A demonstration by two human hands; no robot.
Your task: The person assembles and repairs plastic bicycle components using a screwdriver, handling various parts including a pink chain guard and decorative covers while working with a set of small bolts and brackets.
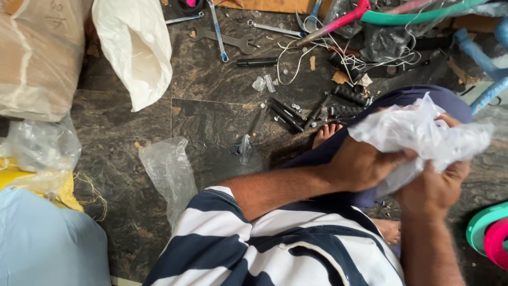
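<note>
Both my hands grip a crumpled clear plastic bag (423,135) above my lap. My left hand (362,165) clutches its lower left part, fingers curled into the plastic. From below on the right, my right hand (435,186) grasps the bag. Whatever is inside the bag is hidden. My knee in dark blue cloth (407,98) lies just behind the bag, and my bare foot (325,132) shows beside it on the dark stone floor.
Black handlebar grips (346,96), black bolts (288,114), spanners (225,38) and white cable (328,55) lie scattered on the floor ahead. A white sack (137,50) and loose clear plastic (169,172) sit to the left. Coloured rims (489,235) lie at the right edge.
</note>
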